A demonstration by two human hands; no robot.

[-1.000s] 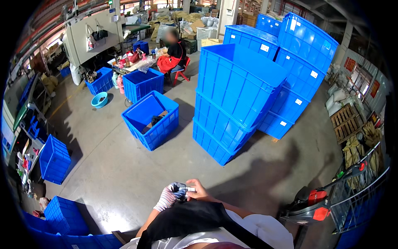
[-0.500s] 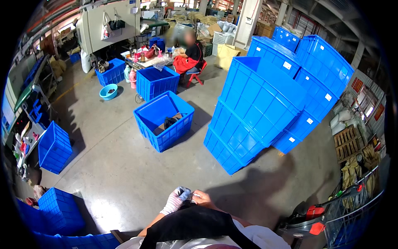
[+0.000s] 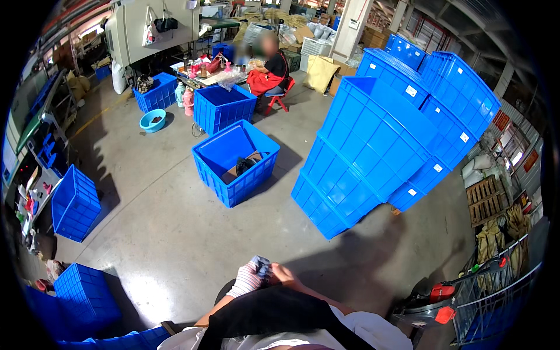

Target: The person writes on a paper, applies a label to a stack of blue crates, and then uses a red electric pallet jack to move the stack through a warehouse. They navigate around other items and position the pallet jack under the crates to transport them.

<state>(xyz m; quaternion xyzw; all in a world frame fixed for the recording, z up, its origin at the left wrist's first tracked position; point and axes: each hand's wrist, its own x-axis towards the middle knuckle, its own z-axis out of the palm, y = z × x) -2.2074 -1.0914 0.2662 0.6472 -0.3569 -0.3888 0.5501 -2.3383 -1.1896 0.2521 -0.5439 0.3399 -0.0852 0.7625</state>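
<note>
Low over the grey concrete floor [image 3: 157,233], the gloved left hand [image 3: 248,279] and bare right hand [image 3: 284,274] together clasp a small dark-blue object [image 3: 262,266]; an open blue plastic crate [image 3: 236,160] stands beyond, tall stacked blue crates [image 3: 379,140] to its right.

A concrete floor [image 3: 146,233] fills the middle of the frame. At centre stands an open blue crate [image 3: 235,161] holding dark items. Right of it, a tall stack of blue crates [image 3: 373,146] leans. At top centre a seated person [image 3: 269,67] works beside a cluttered table [image 3: 204,73]. A round blue basin [image 3: 153,120] sits upper left.
</note>
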